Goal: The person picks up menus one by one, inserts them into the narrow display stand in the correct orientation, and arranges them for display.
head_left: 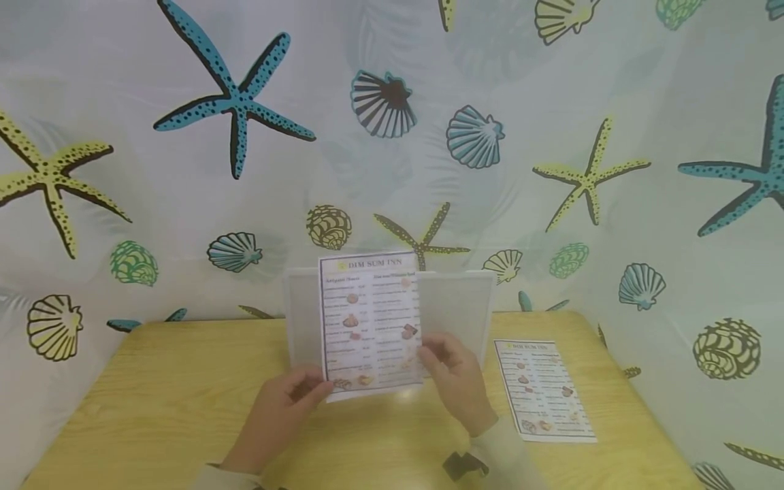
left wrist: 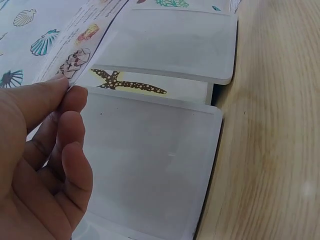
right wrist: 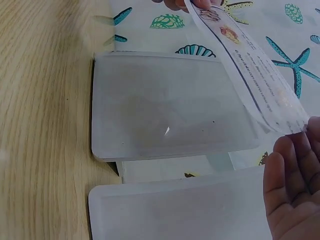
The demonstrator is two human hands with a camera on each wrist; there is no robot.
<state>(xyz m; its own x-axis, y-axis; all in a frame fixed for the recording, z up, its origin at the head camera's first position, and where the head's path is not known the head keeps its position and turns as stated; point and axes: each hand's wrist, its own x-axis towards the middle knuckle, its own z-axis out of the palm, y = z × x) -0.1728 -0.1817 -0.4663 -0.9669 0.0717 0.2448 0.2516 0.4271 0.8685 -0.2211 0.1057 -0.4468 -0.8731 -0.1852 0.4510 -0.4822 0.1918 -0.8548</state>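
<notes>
Both hands hold up a printed "Dim Sum Inn" menu sheet (head_left: 370,333) above the table, its printed side facing the head camera. My left hand (head_left: 286,407) pinches its lower left corner between thumb and index finger. On the other side, my right hand (head_left: 456,378) pinches the lower right edge. The left wrist view shows the left fingertips on the sheet's corner (left wrist: 75,65). Behind the menu stand two pale, translucent panels with rounded corners, one on the left (head_left: 304,320) and one on the right (head_left: 456,306), partly hidden by the sheet.
A second matching menu sheet (head_left: 545,391) lies flat on the right side of the wooden table (head_left: 184,367). A white curtain (head_left: 416,177) printed with starfish and shells hangs behind the table and along its sides.
</notes>
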